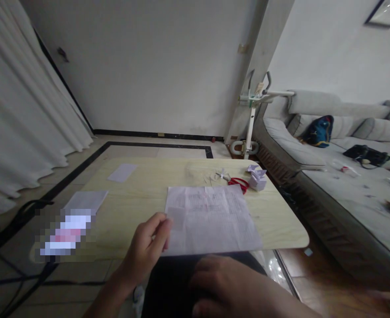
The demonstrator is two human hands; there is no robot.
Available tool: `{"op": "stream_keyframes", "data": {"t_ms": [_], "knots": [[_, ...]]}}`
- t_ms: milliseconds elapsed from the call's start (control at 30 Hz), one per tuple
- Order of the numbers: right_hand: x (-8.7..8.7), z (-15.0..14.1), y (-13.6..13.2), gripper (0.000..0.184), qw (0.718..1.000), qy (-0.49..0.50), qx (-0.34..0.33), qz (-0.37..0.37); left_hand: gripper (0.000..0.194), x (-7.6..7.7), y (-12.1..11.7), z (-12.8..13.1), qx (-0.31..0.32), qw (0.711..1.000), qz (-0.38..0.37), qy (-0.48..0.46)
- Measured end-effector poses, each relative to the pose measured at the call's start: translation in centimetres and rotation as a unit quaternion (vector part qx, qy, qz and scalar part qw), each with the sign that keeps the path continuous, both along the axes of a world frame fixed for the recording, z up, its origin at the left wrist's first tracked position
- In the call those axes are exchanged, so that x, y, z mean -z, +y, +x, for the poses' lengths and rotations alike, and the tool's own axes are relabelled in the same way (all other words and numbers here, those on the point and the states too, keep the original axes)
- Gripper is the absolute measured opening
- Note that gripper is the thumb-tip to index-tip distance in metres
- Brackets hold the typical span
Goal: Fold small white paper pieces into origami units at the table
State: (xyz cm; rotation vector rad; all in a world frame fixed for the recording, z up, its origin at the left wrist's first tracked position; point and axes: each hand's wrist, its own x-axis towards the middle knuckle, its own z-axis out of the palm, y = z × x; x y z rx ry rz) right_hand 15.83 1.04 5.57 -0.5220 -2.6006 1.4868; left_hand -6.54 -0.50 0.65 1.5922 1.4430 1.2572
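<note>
A large sheet of creased white paper point(215, 221) lies on the pale wooden table point(142, 176), with faint printing across its upper part. At its left side, my left hand point(151, 238) has thumb and forefinger pinched together on the edge of a small, thin square of paper point(178, 219). My right hand point(219, 280) is low over my dark-clothed lap, near the table's front edge. Its fingers curl loosely, apart from the thumb, and I see nothing in them. Beyond the sheet lie red-handled scissors point(238, 182) and folded paper pieces point(257, 179).
Thin scraps point(211, 179) lie by the scissors. On the left are a white sheet point(122, 172), another paper point(85, 201) and a blurred-out bright object point(67, 232). A grey sofa point(340, 190) runs along the right; a white exercise stand point(250, 123) is behind the table.
</note>
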Motion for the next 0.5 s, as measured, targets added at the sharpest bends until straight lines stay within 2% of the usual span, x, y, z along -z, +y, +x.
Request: {"op": "stream_keyframes", "data": {"t_ms": [67, 100, 200, 233, 267, 367, 433, 500], "knots": [[-0.8, -1.0, 0.5, 0.031, 0.999, 0.026, -0.038, -0.017, 0.032, -0.4, -0.1, -0.2, -0.012, 1.000, 0.010, 0.000], [-1.2, -1.1, 0.8, 0.033, 0.998, 0.041, -0.034, -0.018, 0.031, -0.6, -0.1, -0.3, -0.018, 1.000, 0.014, -0.001], [-1.6, -0.3, 1.5, 0.032, 0.992, 0.050, 0.112, 0.027, 0.032, -0.9, -0.2, -0.8, -0.045, 0.999, 0.023, -0.020], [-1.4, 0.0, 1.6, 0.029, 0.990, 0.033, 0.131, 0.034, 0.032, -0.9, -0.2, -0.9, -0.052, 0.998, 0.022, -0.029], [-1.0, 0.1, 1.6, 0.025, 0.992, 0.022, 0.118, 0.027, 0.033, -0.8, -0.1, -0.9, -0.056, 0.998, 0.020, -0.039], [0.6, -0.8, 0.9, 0.022, 0.998, 0.046, -0.004, -0.030, 0.034, -0.2, 0.1, -0.6, -0.042, 0.996, -0.006, -0.079], [1.2, -2.0, 0.3, 0.022, 0.997, 0.063, -0.036, -0.038, 0.034, 0.3, 0.4, -0.1, -0.037, 0.992, -0.026, -0.116], [1.0, -2.7, 0.1, 0.024, 0.995, 0.074, -0.048, -0.038, 0.034, 0.8, 0.8, 0.5, -0.047, 0.987, -0.038, -0.149]]}}
